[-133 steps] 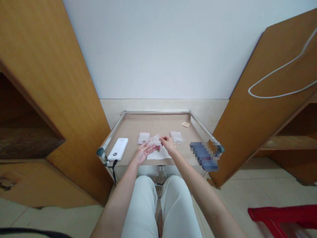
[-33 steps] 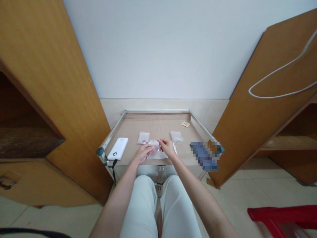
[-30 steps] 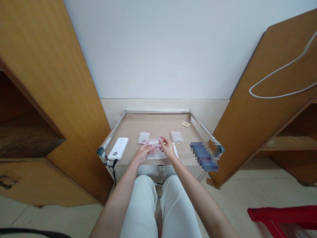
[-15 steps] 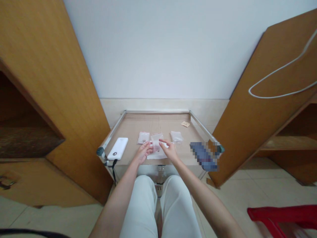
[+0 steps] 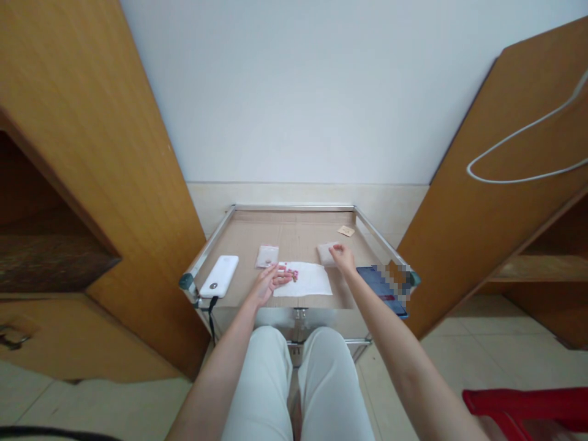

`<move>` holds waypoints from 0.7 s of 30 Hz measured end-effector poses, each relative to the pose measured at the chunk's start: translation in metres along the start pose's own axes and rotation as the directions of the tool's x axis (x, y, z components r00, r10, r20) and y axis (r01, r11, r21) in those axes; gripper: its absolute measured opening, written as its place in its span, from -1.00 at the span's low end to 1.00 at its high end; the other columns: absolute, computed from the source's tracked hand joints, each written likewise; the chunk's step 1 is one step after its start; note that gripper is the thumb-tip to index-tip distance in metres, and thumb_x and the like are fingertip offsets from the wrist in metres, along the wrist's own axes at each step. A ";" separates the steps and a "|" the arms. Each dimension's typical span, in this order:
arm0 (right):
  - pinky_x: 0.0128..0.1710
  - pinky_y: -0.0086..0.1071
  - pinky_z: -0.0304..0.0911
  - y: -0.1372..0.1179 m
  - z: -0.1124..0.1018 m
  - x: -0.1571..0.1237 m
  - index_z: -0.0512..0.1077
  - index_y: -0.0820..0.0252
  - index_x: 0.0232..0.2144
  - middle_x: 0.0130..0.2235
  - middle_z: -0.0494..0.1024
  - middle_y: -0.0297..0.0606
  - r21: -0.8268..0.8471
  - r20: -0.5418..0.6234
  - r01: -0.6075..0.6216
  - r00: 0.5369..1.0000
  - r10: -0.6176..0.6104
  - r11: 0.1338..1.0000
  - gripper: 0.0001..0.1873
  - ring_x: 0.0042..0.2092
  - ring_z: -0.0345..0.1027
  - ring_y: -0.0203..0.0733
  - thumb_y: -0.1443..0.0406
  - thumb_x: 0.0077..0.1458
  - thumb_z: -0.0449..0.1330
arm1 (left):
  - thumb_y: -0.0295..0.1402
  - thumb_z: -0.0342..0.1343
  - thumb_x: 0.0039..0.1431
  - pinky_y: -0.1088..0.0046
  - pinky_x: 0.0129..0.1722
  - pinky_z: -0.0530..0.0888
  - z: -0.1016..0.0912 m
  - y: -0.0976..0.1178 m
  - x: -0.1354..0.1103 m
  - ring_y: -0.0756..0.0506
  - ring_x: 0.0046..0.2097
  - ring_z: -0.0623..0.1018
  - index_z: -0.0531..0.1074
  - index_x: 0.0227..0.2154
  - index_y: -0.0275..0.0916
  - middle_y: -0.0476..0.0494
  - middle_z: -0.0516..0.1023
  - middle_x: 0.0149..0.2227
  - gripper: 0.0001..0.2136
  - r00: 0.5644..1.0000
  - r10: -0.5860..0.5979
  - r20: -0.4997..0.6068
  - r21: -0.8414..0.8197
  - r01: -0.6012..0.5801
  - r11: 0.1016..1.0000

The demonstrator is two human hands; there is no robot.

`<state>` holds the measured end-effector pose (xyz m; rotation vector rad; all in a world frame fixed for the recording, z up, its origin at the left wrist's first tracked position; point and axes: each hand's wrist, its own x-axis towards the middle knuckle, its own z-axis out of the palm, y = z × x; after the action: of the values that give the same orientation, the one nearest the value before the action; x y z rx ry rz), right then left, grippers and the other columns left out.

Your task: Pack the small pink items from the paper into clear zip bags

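Note:
My left hand (image 5: 267, 283) rests at the left edge of a white paper sheet (image 5: 309, 283). Its fingers are stretched out and touch a few small pink pieces (image 5: 289, 274) lying on the sheet. My right hand (image 5: 342, 257) has reached to the right, its fingers curled down on a small clear plastic bag (image 5: 324, 251) on the tray surface. A second small clear bag (image 5: 267, 255) lies just beyond my left hand.
Everything sits on a tan tray table with a metal rim (image 5: 209, 245). A white power bank (image 5: 219, 275) lies at the left with a cable hanging down, and a phone (image 5: 383, 283) lies at the right edge. A small tan tag (image 5: 346, 231) is at the back. Wooden cabinets stand on both sides.
My right hand left the centre and moved right onto the bag there. The clear bag held between both hands is gone from the middle. The pink pieces now lie by my left fingers.

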<state>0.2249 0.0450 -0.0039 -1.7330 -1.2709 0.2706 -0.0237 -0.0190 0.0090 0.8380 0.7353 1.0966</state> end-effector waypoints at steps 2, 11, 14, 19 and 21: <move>-0.24 -0.22 0.13 0.001 0.001 -0.003 0.43 0.23 -0.38 -0.33 0.46 -0.09 -0.111 0.008 -0.034 0.999 0.035 0.993 -0.68 -0.23 0.30 -0.04 0.15 -0.17 0.10 | -0.39 -0.05 0.06 0.46 -0.32 0.43 -0.002 -0.001 0.001 -0.05 -0.40 0.53 0.36 -0.39 -0.39 -0.23 0.53 -0.45 -0.84 1.000 0.007 0.011 -0.002 -0.007 1.000; -0.09 -0.14 -0.01 -0.013 -0.004 -0.018 0.42 0.26 -0.31 -0.13 0.35 0.00 -0.163 -0.133 0.084 0.986 -0.106 0.983 -0.64 -0.06 0.14 -0.02 0.16 -0.03 -0.03 | -0.37 -0.05 0.05 0.42 -0.27 0.42 -0.009 -0.006 0.005 -0.06 -0.40 0.53 0.39 -0.48 -0.40 -0.23 0.53 -0.49 -0.81 0.999 0.022 0.033 -0.035 -0.021 0.999; -0.07 -0.15 -0.03 -0.021 -0.009 -0.026 0.40 0.29 -0.31 -0.12 0.33 0.01 -0.104 -0.199 0.166 0.963 -0.184 0.981 -0.65 -0.05 0.12 -0.04 0.19 -0.01 -0.05 | -0.38 -0.06 0.05 0.42 -0.27 0.42 -0.008 -0.005 0.005 -0.06 -0.40 0.53 0.39 -0.49 -0.41 -0.23 0.53 -0.50 -0.80 0.999 0.022 0.026 -0.051 -0.021 0.998; -0.27 -0.32 0.14 -0.038 -0.007 -0.045 0.32 0.26 -0.41 -0.34 0.38 -0.16 0.225 -0.257 0.237 0.950 -0.177 0.945 -0.74 -0.28 0.23 -0.21 0.19 -0.03 -0.04 | -0.38 -0.04 0.02 0.41 -0.29 0.43 -0.006 -0.004 0.004 -0.07 -0.41 0.53 0.39 -0.51 -0.40 -0.23 0.53 -0.50 -0.82 0.999 0.042 0.002 -0.073 -0.042 0.996; -0.47 -0.42 0.13 -0.043 0.001 -0.056 0.28 0.22 -0.50 -0.51 0.33 -0.31 0.454 -0.157 0.125 0.986 -0.059 0.882 -0.77 -0.48 0.20 -0.31 0.16 -0.06 -0.02 | -0.37 -0.01 -0.01 0.42 -0.34 0.43 -0.004 -0.004 0.004 -0.06 -0.43 0.53 0.37 -0.52 -0.39 -0.20 0.52 -0.53 -0.84 0.997 0.073 -0.035 -0.071 -0.076 0.995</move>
<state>0.1724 -0.0004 0.0102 -1.2550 -1.0770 0.3591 -0.0241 -0.0155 0.0027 0.7934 0.6918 1.1989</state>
